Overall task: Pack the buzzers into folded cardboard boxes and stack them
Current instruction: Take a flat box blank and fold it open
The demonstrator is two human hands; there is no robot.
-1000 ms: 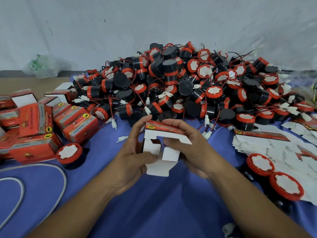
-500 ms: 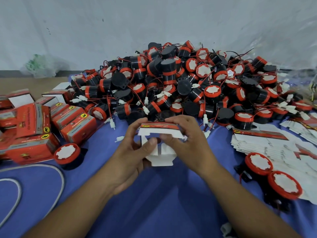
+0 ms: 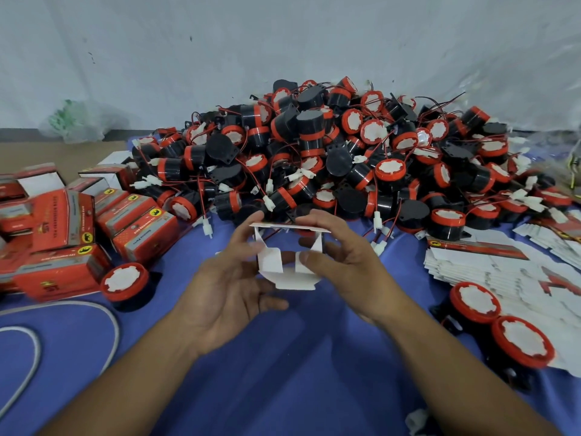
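Box (image 3: 274, 265), one, held by left hand (image 3: 227, 288) and right hand (image 3: 349, 263).

Matt white cardboard box (image 3: 284, 265) between the hands, buzzers (image 3: 314, 152) beyond are glossy black and red plastic, and the surface (image 3: 283, 372) is smooth blue cloth.

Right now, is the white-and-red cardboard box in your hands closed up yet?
Open: the white-and-red cardboard box shows splayed white flaps, held by left hand and right hand.
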